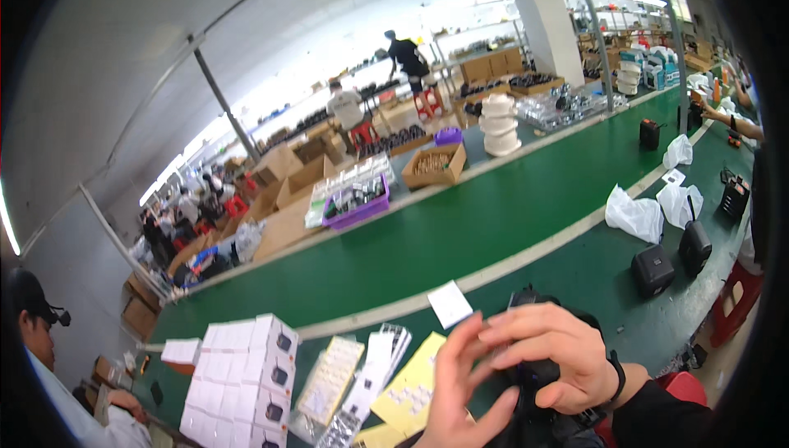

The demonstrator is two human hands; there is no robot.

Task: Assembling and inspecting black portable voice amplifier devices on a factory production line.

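Note:
My left hand reaches up from the lower edge, its thumb and fingers apart in a curve. My right hand, with a black band on its wrist, stretches its fingers leftward so that their tips overlap those of my left hand. Both look open, and I see nothing held between them. Under and behind the hands lies a dark object, mostly hidden; its kind cannot be made out. Close to the left hand are a yellow sheet of small labels and a white square card.
White boxes stand stacked at left, beside sticker sheets. To the right are a black boxy device, a handheld radio and white plastic bags. A green conveyor belt crosses beyond. A person in a cap sits left.

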